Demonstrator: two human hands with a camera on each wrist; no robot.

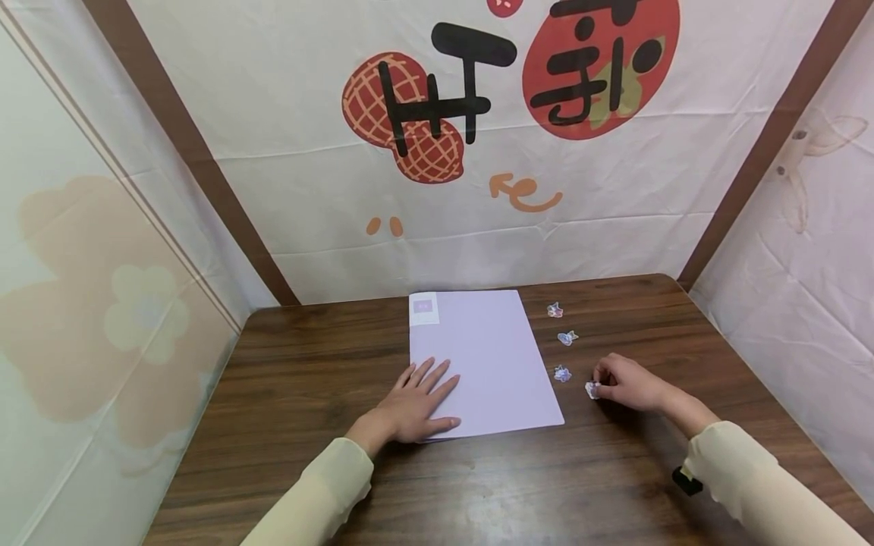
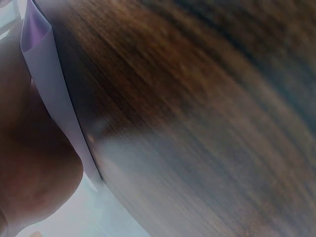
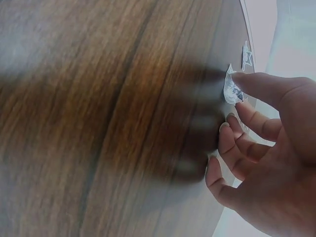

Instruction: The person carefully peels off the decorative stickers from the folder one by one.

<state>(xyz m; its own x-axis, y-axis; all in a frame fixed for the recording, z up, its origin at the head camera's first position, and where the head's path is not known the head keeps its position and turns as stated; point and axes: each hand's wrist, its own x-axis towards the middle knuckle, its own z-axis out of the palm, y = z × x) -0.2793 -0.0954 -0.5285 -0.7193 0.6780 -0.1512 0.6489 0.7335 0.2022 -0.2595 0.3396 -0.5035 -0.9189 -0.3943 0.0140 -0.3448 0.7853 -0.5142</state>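
Observation:
A pale lilac folder or booklet (image 1: pixel 492 341) lies on the wooden table, with a small label (image 1: pixel 423 308) at its upper left corner. My left hand (image 1: pixel 413 408) rests on its lower left part, fingers spread. In the left wrist view the folder's edge (image 2: pixel 54 81) bulges beside the hand. To the right of the folder, my right hand (image 1: pixel 630 384) pinches a small shiny sticker (image 3: pixel 230 90) between thumb and fingertip, just over the table; its printed picture is too small to make out. The other fingers of that hand are loosely bent.
Three similar stickers lie in a column along the folder's right side: a lower one (image 1: pixel 562 374), a fish-like one (image 1: pixel 567 338) and a far one (image 1: pixel 555 310). A printed cloth (image 1: pixel 307 205) hangs behind the table (image 1: pixel 293 387). A small black object (image 1: pixel 686 481) shows by the right sleeve.

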